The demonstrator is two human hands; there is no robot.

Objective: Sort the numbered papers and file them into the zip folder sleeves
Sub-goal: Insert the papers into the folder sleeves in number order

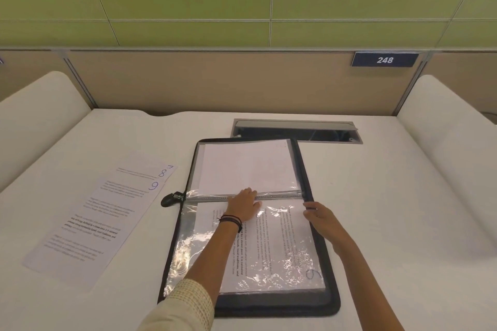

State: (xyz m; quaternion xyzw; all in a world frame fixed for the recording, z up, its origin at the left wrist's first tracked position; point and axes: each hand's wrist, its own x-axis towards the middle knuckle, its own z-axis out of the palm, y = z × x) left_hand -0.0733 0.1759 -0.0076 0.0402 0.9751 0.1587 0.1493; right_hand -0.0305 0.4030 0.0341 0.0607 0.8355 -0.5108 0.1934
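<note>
Left hand [243,204] laid flat, fingers straight, on clear plastic sleeve [282,250]; black zip folder [330,301] edge gripped by curled right hand [320,216].

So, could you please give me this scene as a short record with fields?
folder: zip folder open flat on the white table
near sleeve: holds a printed page marked 6 or 9
far sleeve: holds a white sheet
left hand: flat on the near sleeve by the spine
right hand: holds the folder's right edge
loose papers: fanned left of the folder, unfiled
</note>
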